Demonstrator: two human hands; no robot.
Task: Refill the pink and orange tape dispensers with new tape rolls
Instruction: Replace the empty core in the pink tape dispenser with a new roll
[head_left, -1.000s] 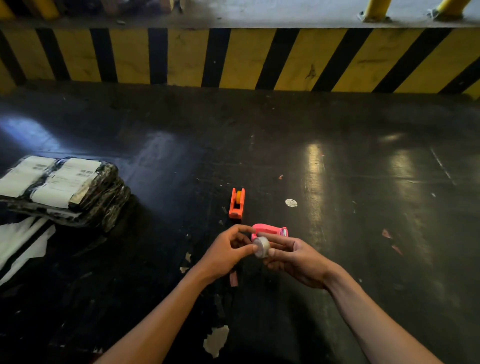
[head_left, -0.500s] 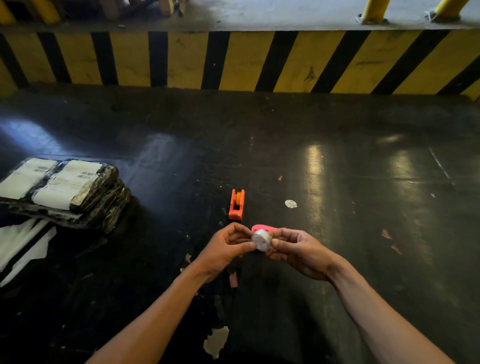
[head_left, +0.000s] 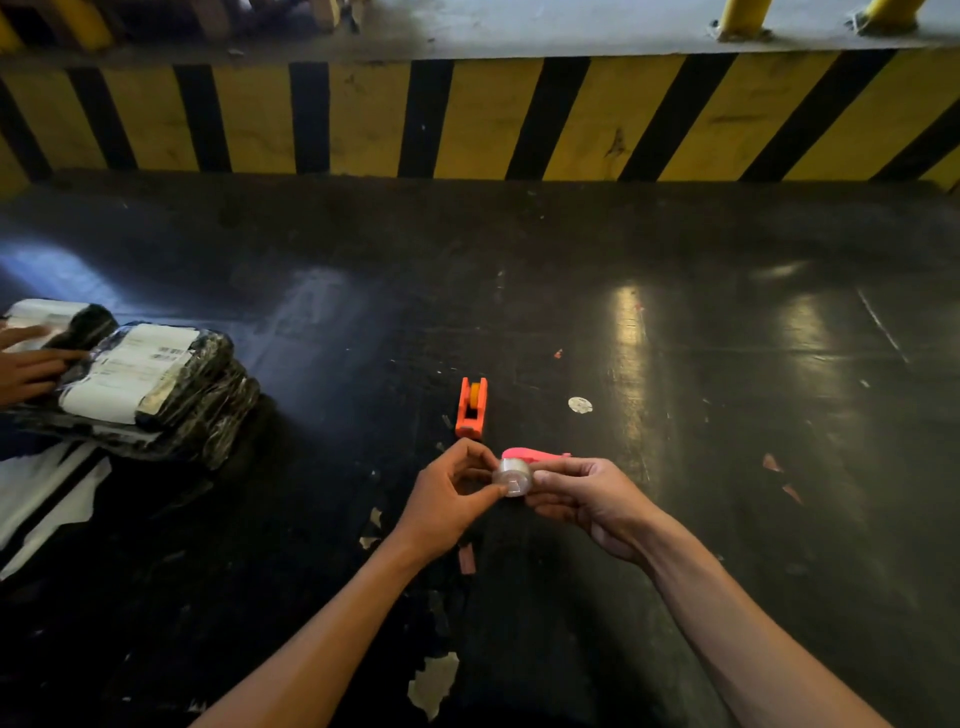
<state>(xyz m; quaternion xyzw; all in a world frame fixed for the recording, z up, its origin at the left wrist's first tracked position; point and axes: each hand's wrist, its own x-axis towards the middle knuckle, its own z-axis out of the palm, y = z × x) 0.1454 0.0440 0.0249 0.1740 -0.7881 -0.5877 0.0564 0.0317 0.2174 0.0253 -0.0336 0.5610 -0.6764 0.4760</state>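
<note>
1. At the far left edge another person's hand (head_left: 26, 361) rests on a stack of black plastic-wrapped parcels with white printed labels (head_left: 145, 384); the parcels lie on the dark, glossy, scuffed floor (head_left: 727, 415), with white sheet material (head_left: 36, 493) just beside and below them.
2. Across the back runs a low barrier painted in yellow and black diagonal stripes (head_left: 467, 119), with two yellow posts (head_left: 737, 15) standing on the grey ledge above it at the right.
3. Near the middle, the small orange plastic tape dispenser (head_left: 471, 408) stands on the floor, apart from both hands, just beyond the left hand; a yellowish roll or hub sits in its slot.
4. The left hand (head_left: 447, 499) is curled, its thumb and fingertips pinching the left side of a small clear tape roll (head_left: 513, 475), which is held up above the floor between the two hands.
5. The right hand (head_left: 592, 499) is closed on the roll's right side with thumb and forefinger; the other fingers are folded beneath.
6. The pink plastic tape dispenser (head_left: 535, 455) shows just behind the roll and the right hand's fingers; whether it is held by that hand or lies on the floor cannot be told.
7. Further right, a white round scrap (head_left: 580, 405) and small reddish bits (head_left: 771, 462) lie on the floor, well apart from the hands.
</note>
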